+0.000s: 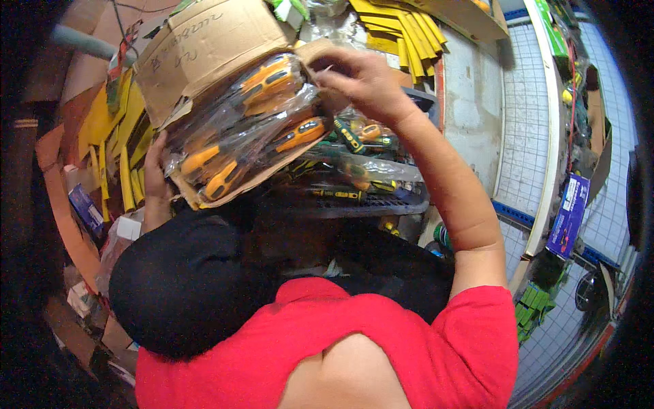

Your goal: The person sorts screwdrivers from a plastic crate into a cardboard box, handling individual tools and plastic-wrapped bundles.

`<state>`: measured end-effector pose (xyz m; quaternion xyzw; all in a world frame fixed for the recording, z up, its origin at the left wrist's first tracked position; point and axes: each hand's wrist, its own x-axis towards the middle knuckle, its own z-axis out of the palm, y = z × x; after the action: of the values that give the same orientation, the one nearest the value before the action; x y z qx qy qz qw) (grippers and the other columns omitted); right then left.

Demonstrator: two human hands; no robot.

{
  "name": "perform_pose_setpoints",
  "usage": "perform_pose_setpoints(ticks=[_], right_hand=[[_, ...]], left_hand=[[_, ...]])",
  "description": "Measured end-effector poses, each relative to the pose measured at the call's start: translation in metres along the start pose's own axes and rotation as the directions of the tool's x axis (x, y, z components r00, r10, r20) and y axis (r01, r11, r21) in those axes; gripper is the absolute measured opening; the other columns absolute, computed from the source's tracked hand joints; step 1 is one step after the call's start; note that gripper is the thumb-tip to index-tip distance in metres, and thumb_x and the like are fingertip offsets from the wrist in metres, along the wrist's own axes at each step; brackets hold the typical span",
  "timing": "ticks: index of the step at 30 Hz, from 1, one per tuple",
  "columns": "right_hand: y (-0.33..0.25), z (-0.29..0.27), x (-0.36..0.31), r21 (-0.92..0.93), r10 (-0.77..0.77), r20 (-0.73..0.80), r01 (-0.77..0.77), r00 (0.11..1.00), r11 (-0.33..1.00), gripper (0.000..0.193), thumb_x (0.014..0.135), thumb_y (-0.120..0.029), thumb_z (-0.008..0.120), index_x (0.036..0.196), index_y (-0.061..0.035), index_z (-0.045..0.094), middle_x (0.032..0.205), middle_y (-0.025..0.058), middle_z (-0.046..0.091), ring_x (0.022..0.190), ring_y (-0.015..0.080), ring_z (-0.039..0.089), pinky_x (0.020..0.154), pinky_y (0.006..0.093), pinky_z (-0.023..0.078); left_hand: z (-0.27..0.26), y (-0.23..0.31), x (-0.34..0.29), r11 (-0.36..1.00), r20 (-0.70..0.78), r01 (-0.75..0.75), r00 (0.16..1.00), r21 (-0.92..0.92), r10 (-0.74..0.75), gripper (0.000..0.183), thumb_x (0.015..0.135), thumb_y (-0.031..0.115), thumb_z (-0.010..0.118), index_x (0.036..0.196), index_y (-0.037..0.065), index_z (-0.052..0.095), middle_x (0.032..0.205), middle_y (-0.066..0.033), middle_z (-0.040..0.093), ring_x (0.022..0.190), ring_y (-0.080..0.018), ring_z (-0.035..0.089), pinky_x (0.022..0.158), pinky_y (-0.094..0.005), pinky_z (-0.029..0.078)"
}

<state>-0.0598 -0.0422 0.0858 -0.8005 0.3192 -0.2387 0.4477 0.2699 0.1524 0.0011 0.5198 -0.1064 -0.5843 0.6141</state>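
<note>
An opened cardboard box (211, 51) is tilted in front of me. Inside it lie several tools with orange-and-black handles (300, 134), probably screwdrivers, wrapped in clear plastic (235, 136). My left hand (157, 174) grips the box by its left side, its fingers partly hidden behind the cardboard. At the box's upper right corner my right hand (361, 83) is closed, thumb and fingers pressed together at the edge by the flap and the plastic. Which of these the fingertips pinch is hard to see.
Beneath the box stands a dark plastic basket (381, 206) with bagged green-and-yellow screwdrivers (349, 135). Yellow angled pieces (402, 31) are stacked at the back and in a carton on the left. On the right, a wire-grid rack (528, 102) holds a blue-purple box (569, 215).
</note>
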Motion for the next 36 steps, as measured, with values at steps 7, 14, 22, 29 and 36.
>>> perform_pose_setpoints(ticks=[7, 14, 22, 29, 36], right_hand=[[0.116, -0.047, -0.114, -0.48, 0.302, -0.183, -0.353, 0.935, 0.803, 0.021, 0.074, -0.014, 0.06, 0.094, -0.0067, 0.064, 0.087, 0.0131, 0.063, 0.088, 0.028, 0.06, 0.081, 0.0358, 0.047], [0.127, 0.003, -0.134, -0.882, 0.384, 0.1, -0.096, 0.918, 0.46, 0.051, 0.068, -0.02, 0.07, 0.116, -0.0173, 0.053, 0.128, 0.0122, 0.044, 0.121, 0.0292, 0.038, 0.099, 0.0472, 0.029], [0.132, 0.003, -0.174, -0.898, 0.253, 0.256, 0.132, 0.933, 0.419, 0.023, 0.076, -0.015, 0.054, 0.097, -0.0066, 0.052, 0.1, 0.0104, 0.056, 0.103, 0.0253, 0.05, 0.098, 0.047, 0.028], [0.054, -0.124, -0.225, -0.625, 0.465, 0.019, -0.353, 0.885, 0.697, 0.035, 0.075, -0.008, 0.062, 0.109, -0.0029, 0.053, 0.102, 0.0166, 0.058, 0.096, 0.033, 0.055, 0.083, 0.0374, 0.044], [0.009, -0.158, -0.291, -0.194, 0.574, -0.237, -0.617, 0.784, 0.762, 0.033, 0.079, -0.005, 0.06, 0.111, -0.0039, 0.054, 0.104, 0.0047, 0.057, 0.097, 0.0156, 0.054, 0.086, 0.028, 0.042]], left_hand=[[0.007, -0.003, 0.004, 0.998, -0.063, 0.014, 0.998, 0.054, -0.011, 0.039, 0.091, 0.026, 0.048, 0.119, -0.001, 0.049, 0.115, -0.0117, 0.056, 0.1, -0.0224, 0.057, 0.088, -0.0348, 0.046], [0.003, -0.003, 0.002, 1.0, -0.074, -0.012, 0.997, 0.015, 0.013, 0.039, 0.092, 0.027, 0.046, 0.119, -0.001, 0.049, 0.115, -0.0115, 0.056, 0.101, -0.022, 0.057, 0.088, -0.0343, 0.046], [0.014, 0.0, 0.0, 0.999, -0.033, 0.017, 0.999, 0.05, -0.015, 0.04, 0.091, 0.029, 0.05, 0.118, -0.001, 0.049, 0.113, -0.0124, 0.057, 0.098, -0.0218, 0.058, 0.084, -0.0336, 0.047], [0.009, -0.003, -0.001, 0.965, -0.068, -0.072, 0.993, 0.253, 0.092, 0.042, 0.09, 0.031, 0.051, 0.117, -0.001, 0.05, 0.11, -0.0107, 0.058, 0.096, -0.021, 0.058, 0.084, -0.0328, 0.047], [0.001, -0.011, 0.007, 0.983, -0.059, -0.11, 0.991, 0.15, 0.12, 0.038, 0.092, 0.029, 0.049, 0.112, -0.002, 0.054, 0.108, -0.009, 0.06, 0.094, -0.017, 0.059, 0.084, -0.0293, 0.046]])
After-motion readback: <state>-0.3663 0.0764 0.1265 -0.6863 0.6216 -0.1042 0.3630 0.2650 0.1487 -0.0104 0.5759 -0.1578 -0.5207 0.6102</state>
